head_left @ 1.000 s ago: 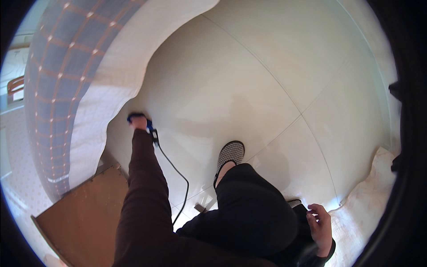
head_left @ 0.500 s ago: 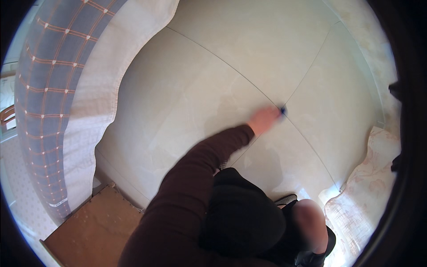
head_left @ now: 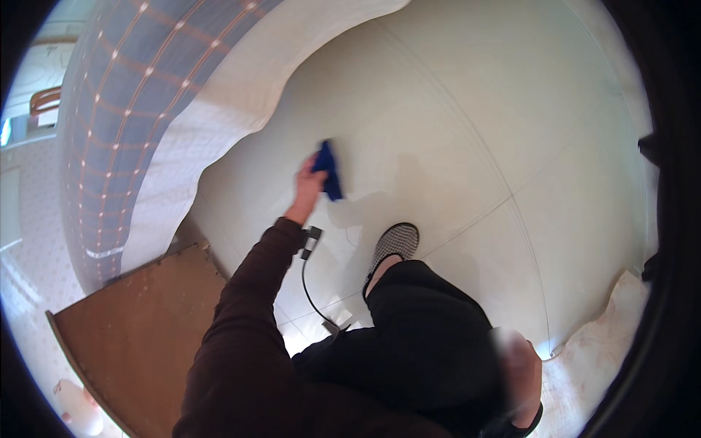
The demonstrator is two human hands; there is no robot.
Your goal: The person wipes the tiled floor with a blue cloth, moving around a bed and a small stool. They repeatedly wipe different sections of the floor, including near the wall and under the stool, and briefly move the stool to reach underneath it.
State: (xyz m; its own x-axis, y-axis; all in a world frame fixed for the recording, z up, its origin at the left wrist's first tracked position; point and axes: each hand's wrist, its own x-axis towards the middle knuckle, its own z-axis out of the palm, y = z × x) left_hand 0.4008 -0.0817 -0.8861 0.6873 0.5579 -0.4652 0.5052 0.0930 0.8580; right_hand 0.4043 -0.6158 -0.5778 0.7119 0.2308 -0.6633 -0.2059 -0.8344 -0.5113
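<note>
My left hand (head_left: pixel 308 187), at the end of a dark brown sleeve, grips a dark blue cloth (head_left: pixel 330 174) over the pale tiled floor (head_left: pixel 438 146). The cloth hangs out past the fingers on the far right side of the hand. Whether it touches the floor at this moment is hard to tell. By my right knee is my right hand (head_left: pixel 523 376), smeared by motion; its fingers do not show clearly.
On the left hangs a blue-grey checked bedspread (head_left: pixel 157 80) with a white lower edge (head_left: pixel 219 120). A brown wooden cabinet top (head_left: pixel 146 332) stands at near left. A black cable (head_left: pixel 310 292) curves by my left forearm. My checked slipper (head_left: pixel 398 242) and patterned fabric (head_left: pixel 591 350) lie to the right.
My left hand has swept left and back toward me with the cloth, which now shows much more. The view has shifted too, bringing my slipper and the cable into sight.
</note>
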